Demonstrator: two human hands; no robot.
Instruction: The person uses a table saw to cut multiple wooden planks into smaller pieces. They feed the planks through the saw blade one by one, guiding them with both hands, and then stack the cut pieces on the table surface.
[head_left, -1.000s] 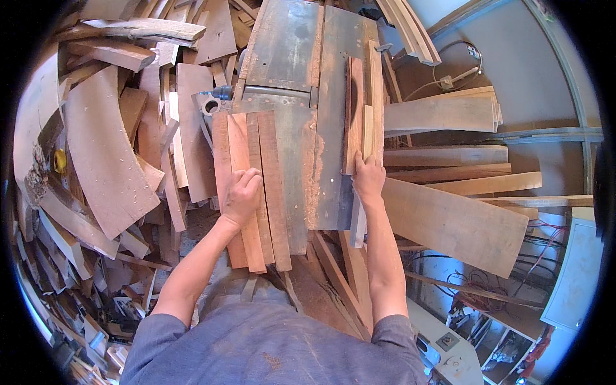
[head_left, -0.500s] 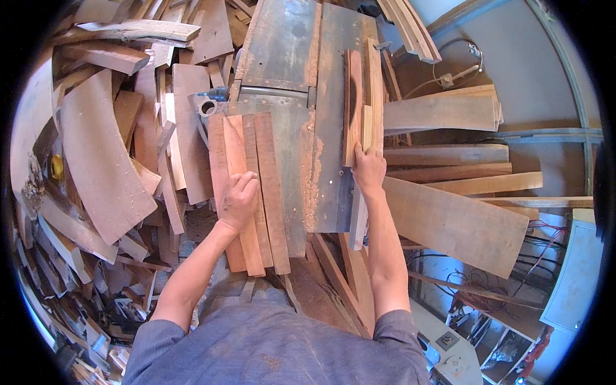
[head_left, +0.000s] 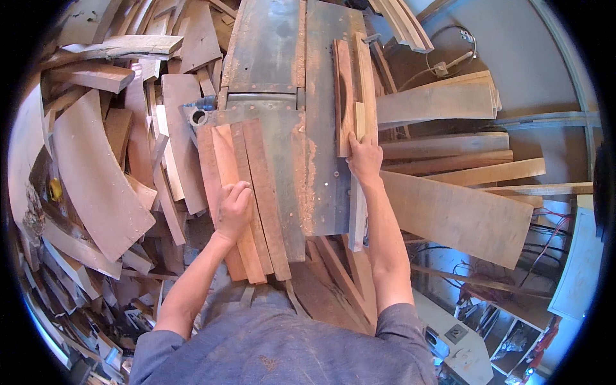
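Several long wooden strips (head_left: 260,192) lie side by side on the near left part of a grey metal planer table (head_left: 269,54). My left hand (head_left: 233,208) is closed, its fingers curled over a lighter reddish strip (head_left: 226,151) among them. At the table's right edge a short reddish-brown board (head_left: 344,102) with a dark curved hollow lies along a pale wooden rail (head_left: 365,70). My right hand (head_left: 365,159) is closed over a narrow pale strip (head_left: 359,119) by the rail, with its thumb side at the short board's near end. Its palm side is hidden.
A cutter slot (head_left: 262,97) crosses the table, with a blue-ended tool (head_left: 204,102) beside it. Piled boards (head_left: 102,173) crowd the left. Wide planks (head_left: 459,215) stick out at right, near loose cables and a pale cabinet (head_left: 577,263). Shavings (head_left: 309,186) line the table seam.
The view has turned slightly, so the table and strips sit a little further left. Both hands keep their holds, with little visible movement against the wood.
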